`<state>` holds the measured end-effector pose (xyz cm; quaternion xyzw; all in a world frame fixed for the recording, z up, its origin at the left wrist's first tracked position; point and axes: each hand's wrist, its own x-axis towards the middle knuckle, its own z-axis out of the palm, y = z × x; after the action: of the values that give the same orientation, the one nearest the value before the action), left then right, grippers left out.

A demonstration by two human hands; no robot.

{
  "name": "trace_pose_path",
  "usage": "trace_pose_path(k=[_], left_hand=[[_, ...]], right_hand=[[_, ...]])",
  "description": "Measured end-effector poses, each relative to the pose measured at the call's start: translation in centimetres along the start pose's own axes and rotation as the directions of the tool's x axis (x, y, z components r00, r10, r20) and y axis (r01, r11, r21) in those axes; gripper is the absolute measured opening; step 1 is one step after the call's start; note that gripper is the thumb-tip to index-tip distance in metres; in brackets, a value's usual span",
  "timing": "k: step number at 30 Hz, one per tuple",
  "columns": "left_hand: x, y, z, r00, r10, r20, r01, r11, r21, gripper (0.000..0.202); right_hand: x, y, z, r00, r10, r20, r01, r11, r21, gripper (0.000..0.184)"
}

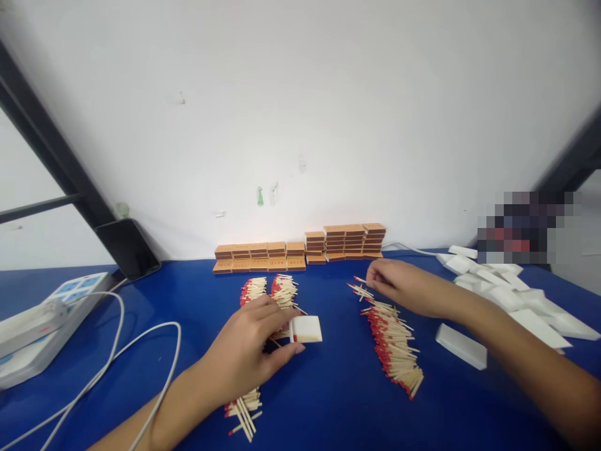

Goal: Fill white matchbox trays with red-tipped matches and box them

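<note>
Here's the left hand (256, 338), fingers closed around the near end of a small white matchbox tray (307, 327), thumb below and fingertips above, with a few matchsticks showing along its lower edge. It sits over the blue counter (328, 394), left of centre, red-tipped matches bunched above and below the wrist. Across to the right hand (406, 288): fingers curled, tips drawn close together right at a loose match (359, 279); whether they grip it, I cannot tell. Just below lies a long slanting pile of matches (392, 347), red heads to the left. Behind, against the wall, stands a row of stacked orange-topped matchboxes (345, 241), higher at the right end. Over beyond the right forearm, a heap of white trays (511, 288), with one single tray (461, 346) lying apart, nearer the matches.
</note>
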<state>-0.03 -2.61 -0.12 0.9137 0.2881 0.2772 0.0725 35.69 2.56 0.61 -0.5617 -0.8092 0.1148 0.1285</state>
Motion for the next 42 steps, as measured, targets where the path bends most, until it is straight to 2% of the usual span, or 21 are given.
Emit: trace_pose_path(k=[5, 10, 15, 18, 22, 26, 31, 35, 38, 42], left_hand=[[-0.1, 0.0, 0.0, 1.0, -0.005, -0.003, 0.005, 1.0, 0.007, 0.039], [-0.1, 0.2, 0.0, 1.0, 0.002, -0.004, -0.002, 1.0, 0.028, 0.038], [-0.1, 0.1, 0.1, 1.0, 0.01, -0.009, -0.01, 1.0, 0.026, 0.037], [-0.1, -0.2, 0.2, 1.0, -0.023, -0.016, 0.024, 1.0, 0.011, 0.037], [-0.2, -0.5, 0.4, 0.998, -0.056, -0.029, 0.055, 0.998, -0.009, 0.038], [-0.2, -0.2, 0.4, 0.997, -0.039, -0.069, 0.037, 0.999, -0.035, 0.04], [-0.1, 0.1, 0.3, 0.995, -0.013, -0.1, 0.013, 1.0, -0.004, 0.039], [0.0, 0.1, 0.3, 0.995, -0.011, -0.096, 0.014, 0.999, 0.033, 0.038], [-0.1, 0.6, 0.3, 0.996, -0.009, -0.084, 0.01, 1.0, 0.019, 0.037], [-0.1, 1.0, 0.3, 0.998, -0.018, -0.068, 0.017, 1.0, -0.019, 0.033]], right_hand=[[0.2, 0.1, 0.4, 0.996, 0.059, 0.063, -0.056, 0.998, -0.036, 0.017], [0.0, -0.7, 0.3, 0.988, 0.104, 0.117, -0.109, 0.993, 0.044, 0.016], [-0.2, -1.9, 0.2, 0.987, 0.115, 0.113, -0.124, 0.989, 0.081, 0.019], [-0.5, -3.3, -0.2, 0.992, 0.048, 0.115, -0.071, 0.975, 0.211, 0.028], [-1.7, -6.8, -0.2, 0.998, -0.052, 0.043, 0.037, 0.954, 0.299, 0.036], [-2.7, -9.8, 0.8, 0.982, -0.184, 0.031, 0.169, 0.947, 0.272, 0.027], [-2.8, -10.1, 1.1, 0.976, -0.21, 0.055, 0.192, 0.953, 0.235, 0.022], [-2.9, -10.3, 1.3, 0.97, -0.241, -0.023, 0.24, 0.948, 0.209, 0.02], [-3.1, -11.2, 2.4, 0.953, -0.289, -0.093, 0.301, 0.942, 0.15, 0.016], [-3.1, -11.9, 3.4, 0.942, -0.315, -0.115, 0.326, 0.941, 0.094, 0.014]])
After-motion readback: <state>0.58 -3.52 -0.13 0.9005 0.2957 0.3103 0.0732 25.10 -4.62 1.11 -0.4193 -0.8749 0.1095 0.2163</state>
